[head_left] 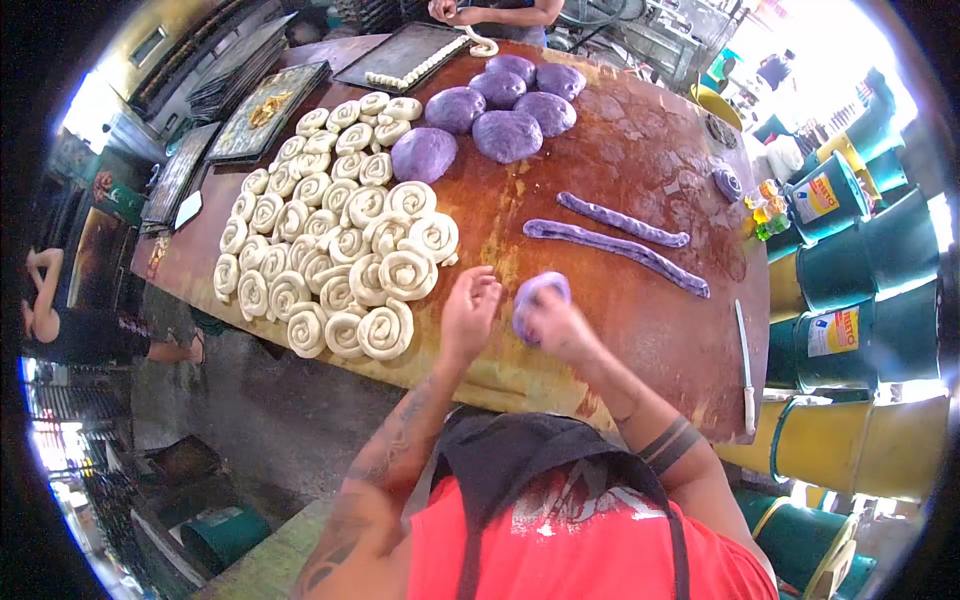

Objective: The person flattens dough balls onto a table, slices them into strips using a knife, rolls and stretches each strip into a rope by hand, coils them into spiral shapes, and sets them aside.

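Note:
My right hand (560, 325) is closed on a coil of purple dough (524, 302) near the table's front edge; the hand is slightly blurred and covers part of the coil. Just left of it, my left hand (470, 312) is raised with loosely bent fingers and nothing visible in it. Two long purple dough ropes (618, 255) lie side by side beyond my right hand. Many cream-coloured dough spirals (408, 272) are packed together to the left of my left hand. Several smooth purple dough balls (507, 135) sit farther back.
A long knife (745, 370) lies by the right edge of the wooden table (610, 360). One purple spiral (727, 183) sits at the far right. Dark trays (405, 60) stand at the back left, near another person's hands (445, 12). Green and yellow buckets (830, 250) line the right side.

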{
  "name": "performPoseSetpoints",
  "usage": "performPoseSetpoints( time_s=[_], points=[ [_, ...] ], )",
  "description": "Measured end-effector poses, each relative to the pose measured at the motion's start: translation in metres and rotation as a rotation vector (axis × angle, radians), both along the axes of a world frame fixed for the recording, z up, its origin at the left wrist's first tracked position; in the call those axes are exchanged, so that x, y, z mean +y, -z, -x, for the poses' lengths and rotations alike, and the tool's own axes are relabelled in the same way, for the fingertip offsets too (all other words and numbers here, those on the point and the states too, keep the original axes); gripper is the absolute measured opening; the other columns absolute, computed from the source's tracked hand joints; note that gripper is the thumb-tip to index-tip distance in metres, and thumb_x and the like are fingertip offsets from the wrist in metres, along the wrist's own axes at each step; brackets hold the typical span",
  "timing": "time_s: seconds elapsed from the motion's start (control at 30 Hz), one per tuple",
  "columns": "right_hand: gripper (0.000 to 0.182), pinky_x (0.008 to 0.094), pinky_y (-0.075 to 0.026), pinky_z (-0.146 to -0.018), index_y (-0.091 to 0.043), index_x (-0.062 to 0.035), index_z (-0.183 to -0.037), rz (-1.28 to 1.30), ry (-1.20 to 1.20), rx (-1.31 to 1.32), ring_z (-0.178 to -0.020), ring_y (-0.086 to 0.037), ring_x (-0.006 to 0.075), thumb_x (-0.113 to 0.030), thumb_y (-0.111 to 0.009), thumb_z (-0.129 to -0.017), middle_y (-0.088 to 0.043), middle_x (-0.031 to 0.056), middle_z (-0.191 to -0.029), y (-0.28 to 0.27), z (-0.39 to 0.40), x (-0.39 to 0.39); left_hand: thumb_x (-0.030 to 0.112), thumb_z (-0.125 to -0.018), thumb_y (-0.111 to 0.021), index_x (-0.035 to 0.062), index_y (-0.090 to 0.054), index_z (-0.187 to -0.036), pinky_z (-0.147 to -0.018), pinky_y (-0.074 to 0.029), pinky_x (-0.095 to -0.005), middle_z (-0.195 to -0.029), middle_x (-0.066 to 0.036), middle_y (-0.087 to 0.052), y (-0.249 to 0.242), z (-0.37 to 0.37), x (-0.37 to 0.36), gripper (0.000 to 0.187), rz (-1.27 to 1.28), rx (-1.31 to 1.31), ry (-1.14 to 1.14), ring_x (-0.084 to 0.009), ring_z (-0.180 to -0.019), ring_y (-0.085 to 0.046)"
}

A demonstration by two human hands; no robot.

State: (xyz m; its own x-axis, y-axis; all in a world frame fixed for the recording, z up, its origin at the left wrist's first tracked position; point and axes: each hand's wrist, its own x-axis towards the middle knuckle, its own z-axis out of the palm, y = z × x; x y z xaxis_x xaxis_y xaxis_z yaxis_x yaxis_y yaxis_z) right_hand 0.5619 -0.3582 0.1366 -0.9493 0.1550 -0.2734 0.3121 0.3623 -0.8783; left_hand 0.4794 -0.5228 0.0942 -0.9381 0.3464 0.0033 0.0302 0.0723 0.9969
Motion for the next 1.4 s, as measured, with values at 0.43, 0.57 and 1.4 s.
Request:
performPoseSetpoints(
  time_s=[0.43, 0.57, 1.4],
  points=[
    [0.052, 0.0424, -0.055, -0.096, -0.065, -0.0039, -0.125, -0.133, 0.337, -0.150, -0.110, -0.071, 0.0304, -0.032, -0.079, -0.084, -0.074, 0.0204, -0.115, 0.097, -0.013, 0.032, 0.023, -0.081, -0.076, -0.0003, -0.064, -0.114, -0.091, -0.054, -0.0432, -0.112, -0.019, -0.066, 0.068, -0.014, 0.049, 0.042, 0.631, 0.115, 0.197, -0.0389, -0.102, -0.066],
    [0.041, 0.0371, -0.056, -0.093, -0.062, -0.0027, -0.126, 0.290, 0.283, -0.026, -0.106, -0.068, 0.0208, -0.006, -0.071, -0.086, -0.070, 0.0097, -0.113, 0.092, -0.052, 0.073, 0.011, -0.085, -0.076, 0.0022, -0.061, -0.112, -0.092, -0.054, -0.0403, -0.110, -0.010, -0.067, 0.040, -0.023, 0.064, 0.032, 0.293, -0.454, 0.298, -0.0260, -0.104, -0.066],
    [0.055, 0.0502, -0.044, -0.113, -0.066, -0.0009, -0.134, -0.544, 0.576, 0.123, -0.132, -0.057, 0.0404, -0.033, -0.077, -0.091, -0.063, 0.0248, -0.138, 0.098, -0.067, 0.368, 0.021, -0.083, -0.077, -0.0009, -0.059, -0.129, -0.110, -0.046, -0.0515, -0.132, -0.023, -0.063, 0.059, 0.091, 0.162, 0.054, 1.252, 0.874, 0.113, -0.0397, -0.123, -0.060]
  ],
)
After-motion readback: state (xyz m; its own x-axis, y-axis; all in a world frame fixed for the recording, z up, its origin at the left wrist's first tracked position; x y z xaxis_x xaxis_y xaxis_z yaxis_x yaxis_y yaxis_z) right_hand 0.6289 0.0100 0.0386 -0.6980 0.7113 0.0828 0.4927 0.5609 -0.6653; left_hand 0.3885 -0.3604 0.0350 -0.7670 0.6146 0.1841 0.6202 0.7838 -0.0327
